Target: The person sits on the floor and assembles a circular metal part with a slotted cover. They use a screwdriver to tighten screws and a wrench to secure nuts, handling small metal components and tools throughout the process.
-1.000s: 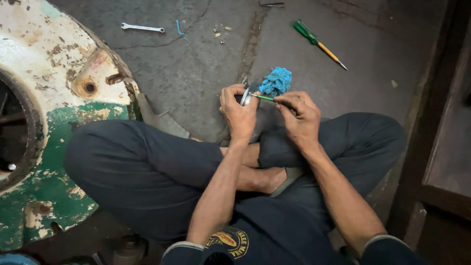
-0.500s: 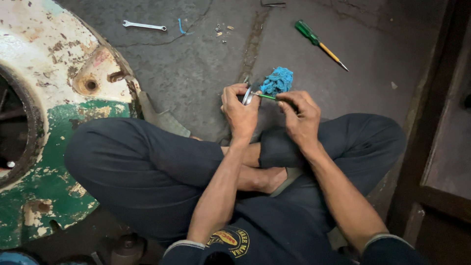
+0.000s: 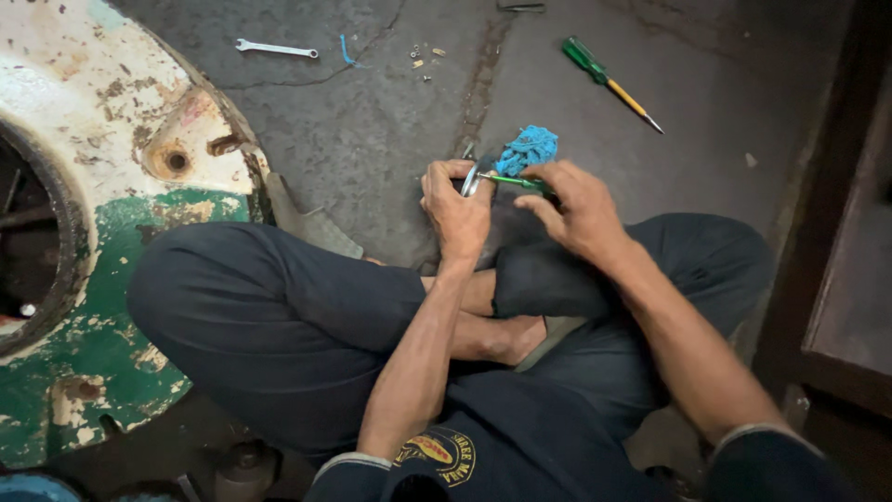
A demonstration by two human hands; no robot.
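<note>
On the concrete floor [image 3: 390, 139], a person sits cross-legged with both hands raised over the knees. Left hand [image 3: 455, 209]: fingers closed around a small round metal part [image 3: 471, 179], of which only the shiny rim shows; its kind cannot be told. Right hand [image 3: 578, 206]: fingers pinched together on the handle of a thin green-handled tool [image 3: 514, 182], whose tip meets the metal part. Blue rag [image 3: 528, 149]: lies on the floor just beyond the hands, partly hidden by them. Green-and-yellow screwdriver [image 3: 609, 82]: lies on the floor farther away, well apart from the hands. Silver wrench [image 3: 276, 47] and a scatter of small loose screws [image 3: 423, 58]: at the far edge of the view. Large rusted white-and-green metal housing [image 3: 102, 186]: stands at the person's left, close beside the left knee.

Risk, as judged: the tool tip bears on a small part held freehand, so a slip could drive the tip into the left fingers; the cause would be poor support and a narrow contact. A loosened piece could also drop and be lost on the dim, cluttered floor.
</note>
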